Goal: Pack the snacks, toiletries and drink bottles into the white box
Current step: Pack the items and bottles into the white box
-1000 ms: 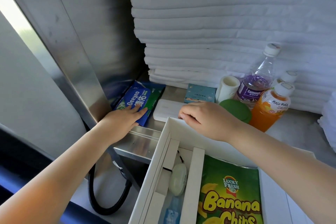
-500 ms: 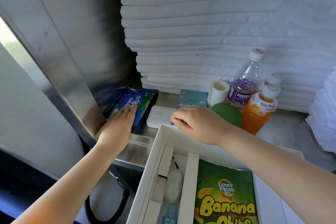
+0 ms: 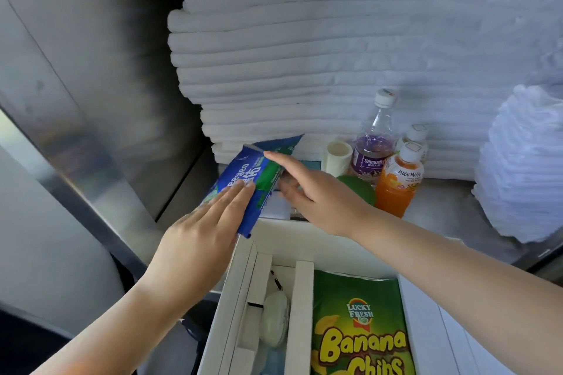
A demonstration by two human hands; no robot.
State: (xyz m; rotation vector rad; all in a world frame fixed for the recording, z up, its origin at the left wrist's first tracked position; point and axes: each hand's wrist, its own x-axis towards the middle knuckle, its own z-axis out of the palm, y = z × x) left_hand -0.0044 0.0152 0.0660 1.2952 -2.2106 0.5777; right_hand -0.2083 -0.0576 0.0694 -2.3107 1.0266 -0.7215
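The blue packet (image 3: 243,179) has left the worktop (image 3: 451,204) and stands tilted above the far left corner of the white box (image 3: 320,240). The left hand (image 3: 198,240) presses it flat-fingered, thumb hidden. The right hand (image 3: 316,198), now off the box rim, shows a wide grip, forefinger touching the packet.

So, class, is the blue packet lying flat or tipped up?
Tipped up: the blue packet slants steeply, lower corner near the white box, the left hand flat against it, the right hand touching its upper edge.

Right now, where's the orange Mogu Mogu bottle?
Head view, right of centre: the orange bottle stands upright on the steel shelf, just right of the green object and the purple-label bottle.
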